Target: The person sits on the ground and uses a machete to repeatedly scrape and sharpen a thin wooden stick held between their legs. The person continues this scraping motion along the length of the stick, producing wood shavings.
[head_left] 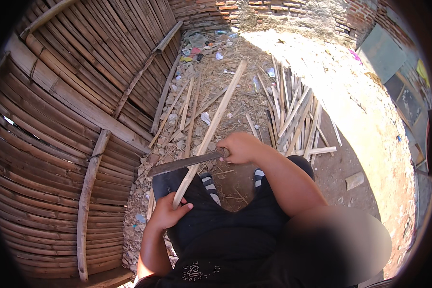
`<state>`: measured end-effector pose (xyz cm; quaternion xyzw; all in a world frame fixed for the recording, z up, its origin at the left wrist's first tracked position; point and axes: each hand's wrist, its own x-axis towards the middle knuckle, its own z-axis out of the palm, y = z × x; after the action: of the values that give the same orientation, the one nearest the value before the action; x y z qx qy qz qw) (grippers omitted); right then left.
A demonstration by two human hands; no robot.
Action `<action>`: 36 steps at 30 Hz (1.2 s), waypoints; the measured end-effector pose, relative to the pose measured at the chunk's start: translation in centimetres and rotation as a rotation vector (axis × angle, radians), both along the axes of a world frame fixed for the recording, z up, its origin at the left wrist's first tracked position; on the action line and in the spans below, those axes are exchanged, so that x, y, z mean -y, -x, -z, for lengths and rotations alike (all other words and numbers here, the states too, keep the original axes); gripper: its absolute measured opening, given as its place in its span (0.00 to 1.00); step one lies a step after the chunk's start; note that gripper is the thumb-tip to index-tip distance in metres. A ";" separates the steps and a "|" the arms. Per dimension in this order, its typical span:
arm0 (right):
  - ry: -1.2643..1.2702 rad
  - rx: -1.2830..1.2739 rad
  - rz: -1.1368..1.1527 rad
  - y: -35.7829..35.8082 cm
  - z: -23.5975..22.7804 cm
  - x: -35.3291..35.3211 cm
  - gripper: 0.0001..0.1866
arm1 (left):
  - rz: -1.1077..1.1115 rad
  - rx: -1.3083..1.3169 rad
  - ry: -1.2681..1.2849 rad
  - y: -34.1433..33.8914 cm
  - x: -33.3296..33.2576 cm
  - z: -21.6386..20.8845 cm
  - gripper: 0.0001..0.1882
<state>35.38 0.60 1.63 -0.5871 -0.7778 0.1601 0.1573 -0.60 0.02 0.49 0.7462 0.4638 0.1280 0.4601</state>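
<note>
My left hand is closed round the near end of a long pale strip of split bamboo or wood, which slants away to the upper right over my left thigh. In my right hand is the handle of a machete, its dark, wide blade pointing left. The blade lies across the strip, a short way beyond my left hand. Whether its edge bites into the strip, I cannot tell. Most of the handle is hidden by my fingers.
Right of centre lies a pile of cut strips. More loose strips rest on rubble and litter at the left. A bamboo wall rises close on my left, and a brick wall stands at the back. A short pale block lies at the right.
</note>
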 end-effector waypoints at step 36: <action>-0.037 -0.238 0.497 -6.2 -0.1 -0.1 0.24 | 0.007 0.046 0.052 0.2 -0.1 0.7 0.18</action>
<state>41.61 0.70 1.78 -0.7341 -0.5886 0.1701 0.2927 -0.83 0.15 -0.23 0.7323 0.4538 0.1314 0.4904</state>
